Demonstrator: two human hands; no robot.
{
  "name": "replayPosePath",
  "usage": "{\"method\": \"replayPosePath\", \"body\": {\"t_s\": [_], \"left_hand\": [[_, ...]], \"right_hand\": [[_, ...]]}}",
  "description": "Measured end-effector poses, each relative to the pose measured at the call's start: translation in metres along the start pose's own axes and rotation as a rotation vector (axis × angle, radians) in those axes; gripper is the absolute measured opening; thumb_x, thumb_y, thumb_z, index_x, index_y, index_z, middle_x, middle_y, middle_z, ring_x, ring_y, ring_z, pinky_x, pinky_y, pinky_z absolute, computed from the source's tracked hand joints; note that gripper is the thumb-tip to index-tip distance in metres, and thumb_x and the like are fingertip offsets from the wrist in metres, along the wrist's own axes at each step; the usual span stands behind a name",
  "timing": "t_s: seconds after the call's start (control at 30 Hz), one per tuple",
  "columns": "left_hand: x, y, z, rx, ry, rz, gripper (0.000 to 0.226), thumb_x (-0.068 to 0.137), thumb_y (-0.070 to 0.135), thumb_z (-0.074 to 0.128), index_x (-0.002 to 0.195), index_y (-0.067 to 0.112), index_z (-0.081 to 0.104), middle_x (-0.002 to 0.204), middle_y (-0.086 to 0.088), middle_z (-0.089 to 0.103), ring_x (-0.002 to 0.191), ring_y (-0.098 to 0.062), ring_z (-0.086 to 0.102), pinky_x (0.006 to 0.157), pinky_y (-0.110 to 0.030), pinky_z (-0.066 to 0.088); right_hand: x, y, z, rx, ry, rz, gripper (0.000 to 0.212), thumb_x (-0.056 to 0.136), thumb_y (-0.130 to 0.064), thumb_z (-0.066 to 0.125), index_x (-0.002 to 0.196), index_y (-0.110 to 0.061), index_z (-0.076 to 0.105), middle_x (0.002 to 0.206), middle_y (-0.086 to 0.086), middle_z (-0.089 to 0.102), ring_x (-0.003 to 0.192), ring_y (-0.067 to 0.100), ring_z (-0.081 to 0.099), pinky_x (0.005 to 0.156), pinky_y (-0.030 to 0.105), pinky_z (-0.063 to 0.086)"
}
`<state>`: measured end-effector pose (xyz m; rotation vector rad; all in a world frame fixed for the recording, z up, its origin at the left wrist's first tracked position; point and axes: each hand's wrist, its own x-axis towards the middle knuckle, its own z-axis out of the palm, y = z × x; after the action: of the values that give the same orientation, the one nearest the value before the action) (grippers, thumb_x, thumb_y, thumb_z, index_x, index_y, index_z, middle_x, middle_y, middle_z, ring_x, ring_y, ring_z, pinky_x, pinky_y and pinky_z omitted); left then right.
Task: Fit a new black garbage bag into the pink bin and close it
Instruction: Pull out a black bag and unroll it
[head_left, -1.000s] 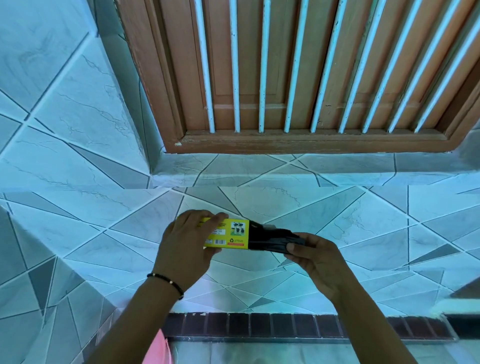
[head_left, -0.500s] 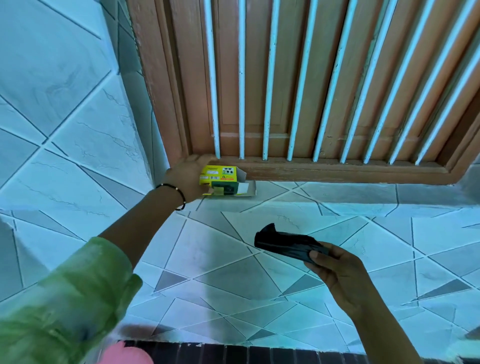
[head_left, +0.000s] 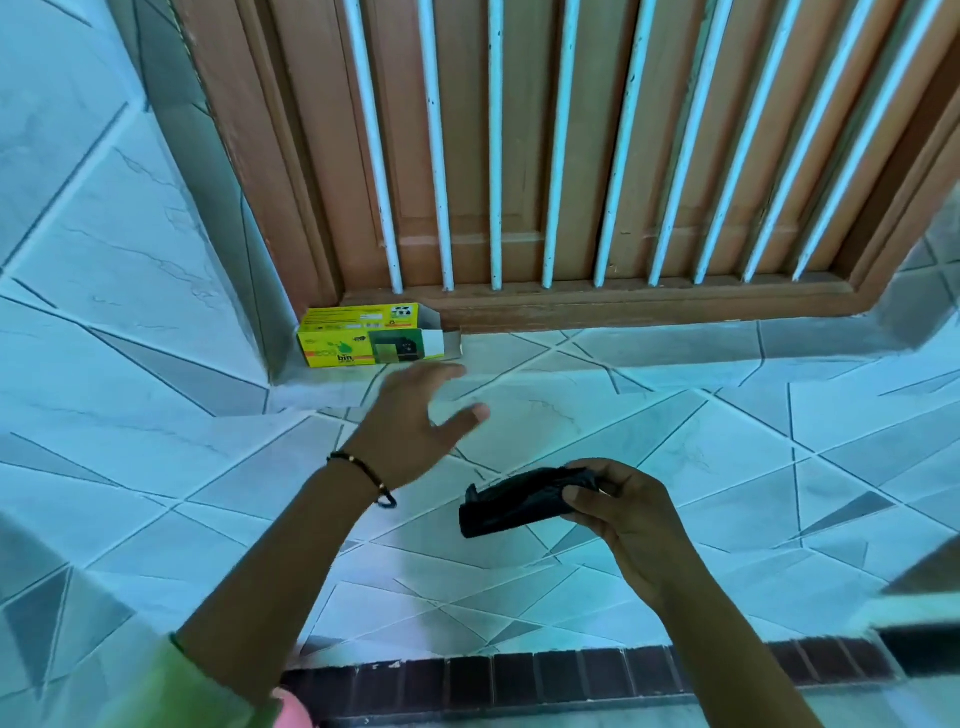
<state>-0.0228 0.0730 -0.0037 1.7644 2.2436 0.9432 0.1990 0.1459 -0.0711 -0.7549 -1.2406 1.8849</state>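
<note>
My right hand (head_left: 626, 512) grips a folded black garbage bag (head_left: 511, 501) by its right end, low in front of the tiled wall. My left hand (head_left: 415, 421) hovers open with fingers spread, just below a yellow bag box (head_left: 358, 335) and apart from it. The box lies on the tiled ledge in the left corner, its right flap open. A small pink piece, perhaps the bin (head_left: 293, 712), shows at the bottom edge beside my green sleeve.
A brown wooden window frame (head_left: 623, 306) with several white bars rises behind the ledge. A dark brick strip (head_left: 571, 675) runs along the bottom. Pale tiled wall surrounds everything.
My left hand set the yellow box down on the ledge, let go and drew back toward me. My right hand kept the black bag and stayed low.
</note>
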Motion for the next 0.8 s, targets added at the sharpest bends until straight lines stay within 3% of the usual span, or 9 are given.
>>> {"method": "replayPosePath", "body": {"t_s": [0.07,0.1,0.2,0.27,0.37,0.47,0.53,0.67,0.8], "left_hand": [[-0.033,0.019,0.021,-0.165,-0.344,-0.038,0.06,0.08,0.055,0.057,0.13,0.023,0.047,0.131,0.005,0.053,0.121,-0.012,0.048,0.102,-0.022,0.034],[-0.045,0.021,0.033,-0.175,-0.414,-0.05,0.054,0.081,0.053,0.058,0.126,0.025,0.051,0.122,0.006,0.059,0.112,-0.011,0.054,0.096,-0.022,0.04],[-0.069,0.018,0.062,-0.122,-0.349,-0.077,0.034,0.084,0.048,0.054,0.095,0.017,0.06,0.074,0.009,0.057,0.074,-0.014,0.054,0.06,-0.017,0.037],[-0.08,0.013,0.073,-0.185,-0.279,-0.168,0.029,0.085,0.043,0.055,0.078,0.015,0.057,0.06,0.01,0.049,0.06,-0.012,0.047,0.052,-0.017,0.03],[-0.096,0.012,0.087,-0.278,-0.124,-0.307,0.029,0.084,0.041,0.058,0.073,0.015,0.056,0.059,0.006,0.053,0.055,-0.008,0.048,0.051,-0.016,0.032],[-0.108,0.013,0.091,-0.336,-0.007,-0.422,0.02,0.082,0.037,0.063,0.088,0.018,0.066,0.08,0.002,0.063,0.073,-0.014,0.059,0.066,-0.022,0.045],[-0.115,0.009,0.091,-0.342,-0.002,-0.434,0.02,0.081,0.037,0.063,0.087,0.019,0.069,0.08,0.002,0.066,0.075,-0.014,0.061,0.07,-0.022,0.047],[-0.126,-0.001,0.093,-0.407,0.001,-0.517,0.023,0.085,0.022,0.062,0.066,0.009,0.064,0.061,-0.008,0.062,0.057,-0.016,0.05,0.056,-0.023,0.038],[-0.128,-0.001,0.097,-0.606,-0.01,-0.567,0.018,0.081,0.014,0.066,0.064,0.021,0.067,0.065,-0.002,0.071,0.064,-0.017,0.063,0.068,-0.035,0.052]], "right_hand": [[-0.002,0.005,0.007,-0.038,0.028,0.014,0.019,0.072,0.013,0.065,0.082,-0.003,0.069,0.081,0.013,0.071,0.076,0.026,0.068,0.069,0.029,0.059],[-0.002,0.008,0.009,-0.044,0.032,0.023,0.02,0.074,0.014,0.063,0.085,-0.002,0.067,0.08,0.012,0.071,0.075,0.025,0.068,0.068,0.029,0.059],[-0.007,0.018,0.017,-0.018,0.091,0.06,0.018,0.076,0.012,0.063,0.087,-0.003,0.062,0.075,0.007,0.072,0.069,0.021,0.068,0.06,0.026,0.057],[-0.009,0.03,0.022,-0.04,0.19,0.108,0.018,0.077,0.005,0.066,0.092,-0.002,0.059,0.079,0.011,0.07,0.068,0.024,0.064,0.061,0.028,0.056],[-0.017,0.051,0.034,-0.061,0.208,0.239,0.03,0.08,-0.01,0.069,0.105,0.001,0.056,0.081,0.017,0.064,0.062,0.023,0.058,0.056,0.028,0.053],[-0.03,0.061,0.043,-0.14,0.145,0.351,0.021,0.083,-0.022,0.067,0.089,-0.001,0.063,0.076,0.011,0.06,0.059,0.02,0.052,0.054,0.027,0.049],[-0.034,0.061,0.042,-0.165,0.125,0.355,0.015,0.084,-0.018,0.065,0.081,-0.003,0.065,0.074,0.011,0.061,0.062,0.021,0.052,0.058,0.028,0.048],[-0.04,0.062,0.037,-0.133,0.1,0.375,0.016,0.088,-0.013,0.059,0.081,-0.004,0.069,0.075,0.011,0.068,0.067,0.023,0.061,0.064,0.031,0.049],[-0.046,0.066,0.043,-0.084,0.03,0.418,0.021,0.088,-0.017,0.061,0.091,0.003,0.067,0.079,0.015,0.071,0.068,0.023,0.067,0.061,0.029,0.053]]}}
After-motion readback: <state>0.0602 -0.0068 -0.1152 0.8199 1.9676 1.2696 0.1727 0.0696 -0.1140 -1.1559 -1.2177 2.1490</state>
